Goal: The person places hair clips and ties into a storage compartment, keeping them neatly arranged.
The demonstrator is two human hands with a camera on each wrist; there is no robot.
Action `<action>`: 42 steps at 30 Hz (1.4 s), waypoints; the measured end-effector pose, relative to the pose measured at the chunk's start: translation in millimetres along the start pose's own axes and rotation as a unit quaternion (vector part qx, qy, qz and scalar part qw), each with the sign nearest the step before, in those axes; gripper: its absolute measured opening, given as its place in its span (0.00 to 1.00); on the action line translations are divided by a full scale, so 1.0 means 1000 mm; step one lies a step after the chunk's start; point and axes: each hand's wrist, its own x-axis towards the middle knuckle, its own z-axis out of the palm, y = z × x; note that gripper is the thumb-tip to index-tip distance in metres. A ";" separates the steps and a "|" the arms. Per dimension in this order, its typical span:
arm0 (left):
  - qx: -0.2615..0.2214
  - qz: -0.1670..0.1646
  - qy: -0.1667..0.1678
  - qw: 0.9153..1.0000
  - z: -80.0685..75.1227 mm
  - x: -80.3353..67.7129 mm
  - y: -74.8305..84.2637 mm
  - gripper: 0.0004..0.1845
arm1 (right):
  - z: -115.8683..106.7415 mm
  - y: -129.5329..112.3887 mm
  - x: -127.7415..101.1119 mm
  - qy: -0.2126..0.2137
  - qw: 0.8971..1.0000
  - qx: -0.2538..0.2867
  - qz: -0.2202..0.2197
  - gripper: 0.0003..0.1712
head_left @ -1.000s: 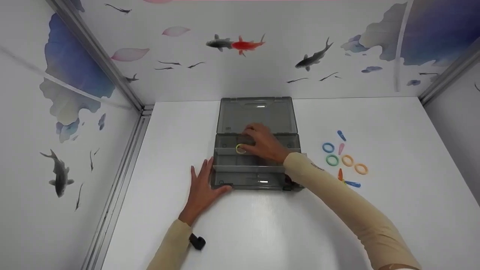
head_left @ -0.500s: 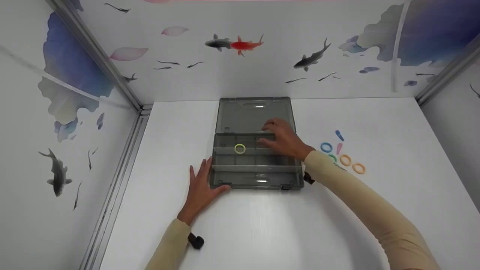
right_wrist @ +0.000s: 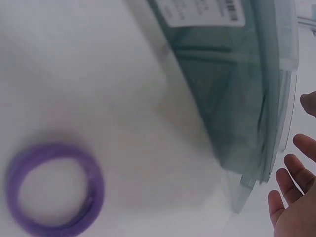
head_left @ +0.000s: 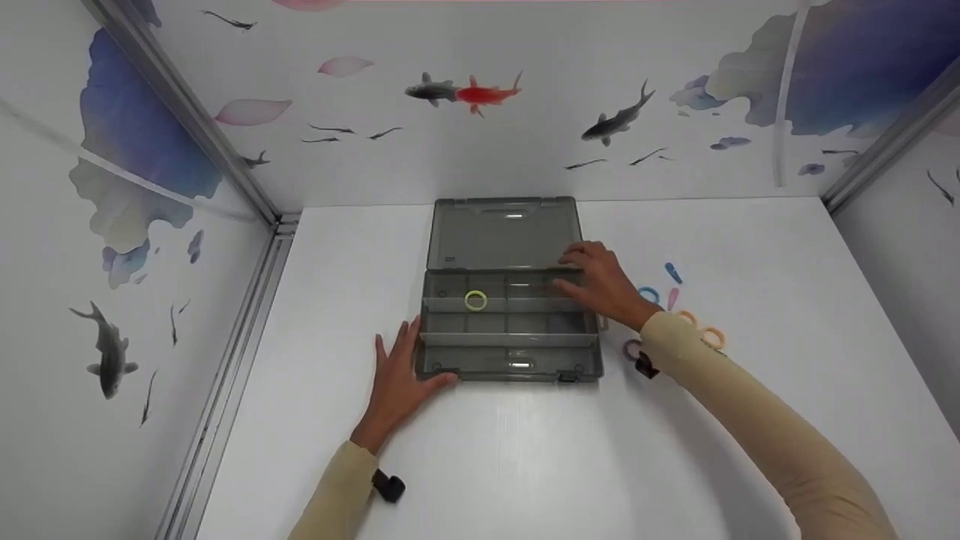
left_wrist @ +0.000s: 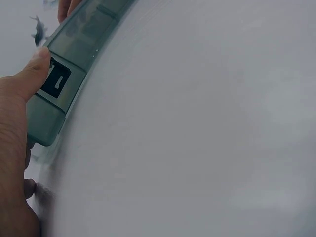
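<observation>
1. Back wall [head_left: 480, 169]: white, printed with fish and petals; meets the table's back edge.
2. Table [head_left: 495, 465]: white, carries all items below.
3. Box [head_left: 480, 362]: grey, see-through, set at the table's back edge, left of that edge's middle. Lid [head_left: 499, 240] laid back toward the wall. Two lengthwise dividers make three rows. Right wrist view shows a barcode label [right_wrist: 202, 11] on the side.
4. Left hand [head_left: 397, 386], beige-sleeved: fingers spread wide, fingertips at the box's left side, thumb on its front edge beside a latch.
5. Right hand [head_left: 604, 285], beige-sleeved: over the box's rear right corner, fingers loosely bent and apart, thumb wide of them. Contact with the box cannot be told.
6. Yellow ring [head_left: 475, 309]: inside the box, at the rear divider, toward the left side; leaning or straddling cannot be told.
7. Purple ring [right_wrist: 97, 186]: flat on the table, just right of the box.
8. Blue ring [head_left: 648, 289] and two orange rings [head_left: 724, 340]: between box and table's right edge, partly hidden by the right arm.
9. Blue clip [head_left: 673, 273] and pink clip [head_left: 673, 298]: near the blue ring, the blue clip nearer the back edge.
</observation>
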 end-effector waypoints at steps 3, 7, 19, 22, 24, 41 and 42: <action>0.004 0.000 -0.001 1.000 0.001 0.000 0.000 0.63 | -0.006 0.006 -0.008 0.001 1.000 0.001 0.012 0.24; 0.006 -0.004 -0.003 1.000 0.001 -0.001 0.000 0.63 | -0.013 0.014 -0.018 -0.003 1.000 -0.001 0.031 0.24; 0.015 0.006 0.008 1.000 0.000 0.000 0.000 0.64 | -0.027 0.037 -0.041 0.044 0.999 0.009 0.028 0.21; 0.014 0.006 0.008 1.000 0.000 0.000 -0.001 0.64 | -0.029 0.044 -0.047 0.054 0.998 0.013 0.031 0.21; 0.013 0.006 0.008 1.000 0.000 0.000 -0.001 0.64 | -0.030 0.049 -0.051 0.060 0.997 0.014 0.035 0.21; 0.004 -0.005 0.000 1.000 0.000 -0.002 0.000 0.63 | -0.042 0.074 -0.085 0.042 0.989 0.009 0.139 0.23; 0.006 -0.003 0.001 1.000 0.000 -0.002 0.000 0.63 | -0.043 0.075 -0.086 0.038 0.989 0.006 0.142 0.23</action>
